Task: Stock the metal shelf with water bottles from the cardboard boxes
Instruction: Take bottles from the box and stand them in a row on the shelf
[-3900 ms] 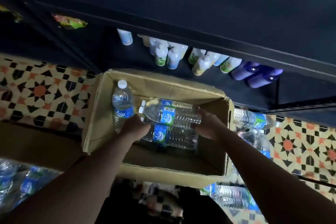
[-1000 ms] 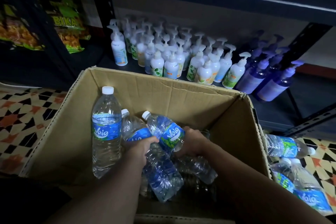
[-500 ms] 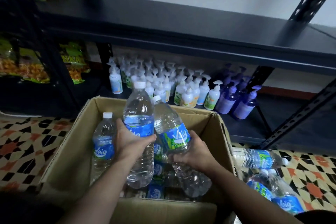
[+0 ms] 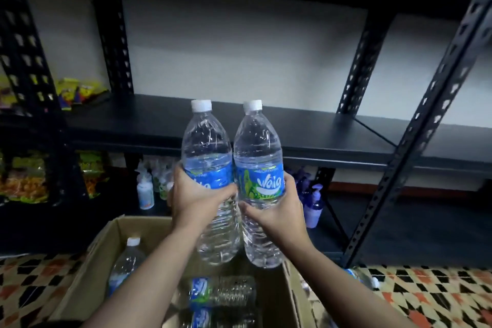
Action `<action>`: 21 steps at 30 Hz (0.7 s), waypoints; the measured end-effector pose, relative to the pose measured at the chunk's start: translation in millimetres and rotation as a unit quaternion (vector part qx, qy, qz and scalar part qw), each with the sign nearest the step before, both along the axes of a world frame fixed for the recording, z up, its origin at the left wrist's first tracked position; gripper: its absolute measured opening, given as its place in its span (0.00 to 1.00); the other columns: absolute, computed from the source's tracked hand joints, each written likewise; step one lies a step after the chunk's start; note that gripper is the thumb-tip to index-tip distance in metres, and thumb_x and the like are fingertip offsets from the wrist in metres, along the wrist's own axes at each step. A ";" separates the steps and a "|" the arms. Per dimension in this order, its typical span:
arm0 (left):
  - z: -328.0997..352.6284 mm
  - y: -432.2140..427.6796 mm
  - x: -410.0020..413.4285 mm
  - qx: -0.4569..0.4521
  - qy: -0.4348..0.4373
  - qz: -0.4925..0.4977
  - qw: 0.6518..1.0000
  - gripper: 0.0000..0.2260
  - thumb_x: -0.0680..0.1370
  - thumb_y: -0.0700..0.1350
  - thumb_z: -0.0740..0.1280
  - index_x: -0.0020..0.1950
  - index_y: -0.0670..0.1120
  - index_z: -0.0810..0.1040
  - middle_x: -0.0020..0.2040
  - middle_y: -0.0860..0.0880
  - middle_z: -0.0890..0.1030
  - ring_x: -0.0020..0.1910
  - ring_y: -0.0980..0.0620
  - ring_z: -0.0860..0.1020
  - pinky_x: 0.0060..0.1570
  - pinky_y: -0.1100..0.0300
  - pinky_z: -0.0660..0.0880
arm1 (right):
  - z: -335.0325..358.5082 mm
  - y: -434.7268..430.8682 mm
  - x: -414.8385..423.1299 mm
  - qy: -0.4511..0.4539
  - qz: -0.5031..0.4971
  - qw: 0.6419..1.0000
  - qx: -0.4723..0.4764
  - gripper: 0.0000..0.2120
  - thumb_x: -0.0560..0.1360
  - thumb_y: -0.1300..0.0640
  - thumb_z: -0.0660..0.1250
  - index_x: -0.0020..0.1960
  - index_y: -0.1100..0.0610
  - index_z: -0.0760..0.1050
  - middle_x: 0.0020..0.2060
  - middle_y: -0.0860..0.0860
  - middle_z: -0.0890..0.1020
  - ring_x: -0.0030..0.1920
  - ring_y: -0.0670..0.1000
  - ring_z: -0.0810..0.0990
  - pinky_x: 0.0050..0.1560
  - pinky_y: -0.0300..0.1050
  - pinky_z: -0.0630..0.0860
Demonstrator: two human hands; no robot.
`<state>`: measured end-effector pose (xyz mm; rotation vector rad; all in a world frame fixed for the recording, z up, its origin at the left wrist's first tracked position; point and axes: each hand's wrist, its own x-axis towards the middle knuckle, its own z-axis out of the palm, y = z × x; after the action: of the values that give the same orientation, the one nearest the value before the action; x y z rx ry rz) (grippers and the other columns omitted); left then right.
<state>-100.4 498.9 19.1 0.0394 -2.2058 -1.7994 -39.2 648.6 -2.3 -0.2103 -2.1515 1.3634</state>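
My left hand [image 4: 195,198] grips a clear water bottle [image 4: 206,146] with a blue label and white cap, held upright. My right hand [image 4: 278,209] grips a second water bottle [image 4: 257,146] of the same kind, upright and touching the first. Both bottles hang above the open cardboard box [image 4: 87,269], in front of the bare black metal shelf [image 4: 306,125]. Inside the box one bottle [image 4: 126,261] stands at the left and others [image 4: 221,291] lie flat on the bottom.
Pump bottles [image 4: 145,193], white and purple, fill the lower shelf level. Snack bags [image 4: 24,184] sit in the rack at the left. A perforated shelf post [image 4: 420,125] slants at the right. Another water bottle [image 4: 363,278] lies on the patterned tile floor right of the box.
Both hands lifted their bottles out of the box and turned them upright, side by side at shelf height. The view tilted up from the box to the bare shelf.
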 end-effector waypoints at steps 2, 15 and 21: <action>23.2 10.3 3.2 -0.001 0.037 -0.009 0.999 0.40 0.48 0.57 0.81 0.56 0.53 0.69 0.52 0.54 0.80 0.52 0.49 0.79 0.54 0.54 0.77 | 19.1 9.2 3.4 0.017 -0.012 1.000 0.003 0.40 0.58 0.55 0.84 0.63 0.49 0.66 0.52 0.38 0.80 0.50 0.31 0.78 0.46 0.22 0.70; 110.9 80.7 -10.4 0.040 0.086 -0.065 0.993 0.34 0.54 0.45 0.84 0.55 0.50 0.71 0.45 0.55 0.78 0.49 0.49 0.79 0.45 0.61 0.70 | 99.8 68.7 -12.3 0.075 -0.053 0.996 -0.018 0.39 0.57 0.50 0.83 0.63 0.45 0.68 0.50 0.42 0.83 0.51 0.41 0.83 0.52 0.50 0.81; 146.3 123.3 -38.1 0.045 0.105 -0.067 0.991 0.34 0.54 0.45 0.84 0.55 0.47 0.71 0.46 0.52 0.78 0.54 0.43 0.78 0.48 0.58 0.74 | 135.4 109.4 -38.2 0.083 -0.070 0.994 -0.004 0.37 0.58 0.51 0.84 0.61 0.47 0.70 0.49 0.42 0.84 0.48 0.36 0.82 0.50 0.33 0.78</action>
<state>-138.5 622.2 165.3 -0.2734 -2.0214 -1.8770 -77.4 758.0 133.1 -0.2382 -1.9573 1.2651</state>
